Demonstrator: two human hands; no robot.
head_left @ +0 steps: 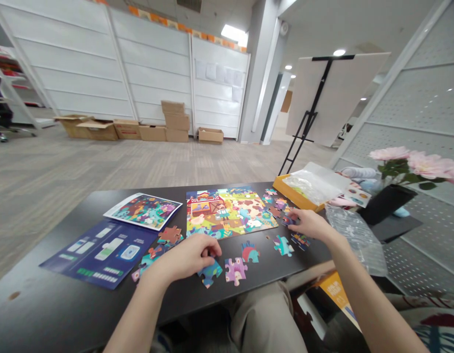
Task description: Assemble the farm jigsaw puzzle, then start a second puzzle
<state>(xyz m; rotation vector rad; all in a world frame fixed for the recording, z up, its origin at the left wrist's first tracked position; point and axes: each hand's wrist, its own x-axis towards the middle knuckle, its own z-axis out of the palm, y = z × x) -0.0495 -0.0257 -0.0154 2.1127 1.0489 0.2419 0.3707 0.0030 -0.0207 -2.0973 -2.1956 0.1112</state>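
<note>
My left hand has its fingers curled over a blue puzzle piece near the table's front edge. To its right lie a purple puzzle piece and one with a red and teal pattern. My right hand pinches at a dark puzzle piece among several loose ones right of the assembled farm puzzle. A teal puzzle piece and a dark patterned piece lie below that hand. More pieces, including a brown one, sit beside my left forearm.
On the black table a picture sheet overlaps a dark blue leaflet at left. A yellow box with plastic inside stands at the back right, near clear plastic wrap and a black vase of pink flowers.
</note>
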